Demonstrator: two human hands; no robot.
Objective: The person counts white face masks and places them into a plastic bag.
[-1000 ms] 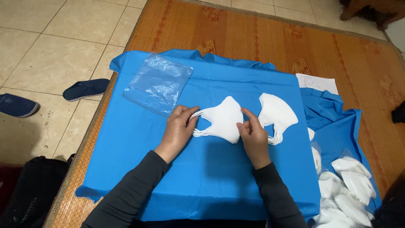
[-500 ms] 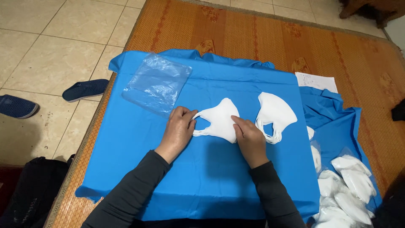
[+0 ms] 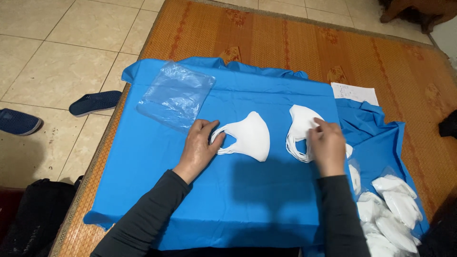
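Observation:
A folded white face mask (image 3: 252,135) lies flat on the blue cloth (image 3: 143,181). My left hand (image 3: 200,145) rests on the cloth with its fingers on the mask's ear loops at its left end. A small stack of white masks (image 3: 297,128) lies to the right. My right hand (image 3: 326,145) sits on that stack, fingertips touching the top mask; whether it grips one I cannot tell. A clear plastic bag (image 3: 176,95) lies flat at the cloth's upper left.
Several bagged white masks (image 3: 390,209) are heaped at the lower right on crumpled blue cloth. A white paper sheet (image 3: 354,93) lies on the woven orange mat (image 3: 285,43). Dark slippers (image 3: 93,102) stand on the tiled floor at left, a black bag (image 3: 33,219) at bottom left.
My right hand left the middle mask and moved right onto the stack of masks. My left hand stayed on the middle mask's loops.

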